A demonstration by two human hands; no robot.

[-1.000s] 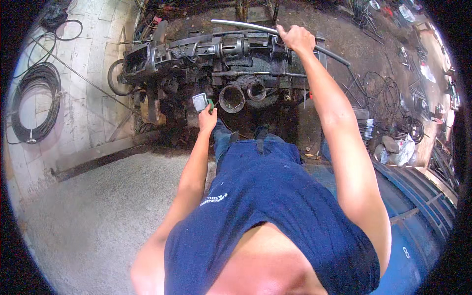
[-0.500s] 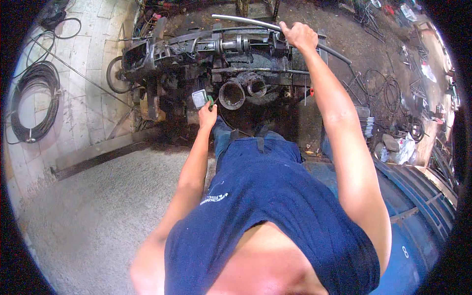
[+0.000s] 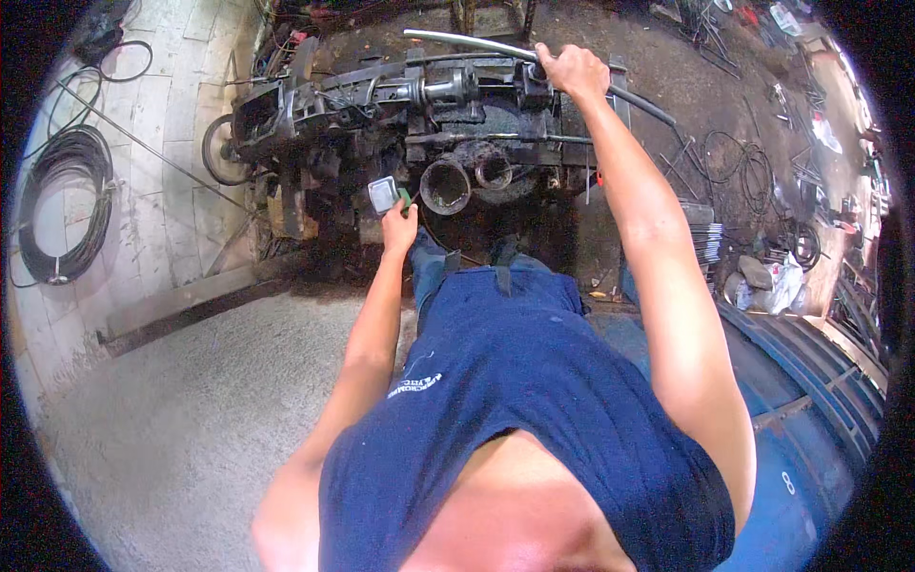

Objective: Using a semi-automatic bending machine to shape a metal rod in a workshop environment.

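My right hand (image 3: 575, 71) is closed around a long, gently curved metal pipe (image 3: 467, 40). Left of the hand the pipe is pale and shiny; to the right a dark length slopes down. It lies over the far side of a greasy black machine (image 3: 443, 88) with rollers and bars. In my left hand (image 3: 399, 227), held low in front of the machine's near side, is a small square thing with a silver face and a green part (image 3: 382, 194); its exact kind is unclear. Beside that hand are two round, dirty open-ended cylinders (image 3: 445, 186) under the machine.
A coil of black cable (image 3: 65, 205) hangs on the pale wall at left. Blue ribbed metal (image 3: 791, 400) stands at lower right. Loose cables (image 3: 742, 172), rods and a white plastic bag (image 3: 786, 286) litter the dark floor on the right. Pale rough concrete (image 3: 219, 400) lies at lower left.
Very little differs. My right hand and the pipe sit slightly further left in the picture, much as the whole scene does. Both hands keep their holds.
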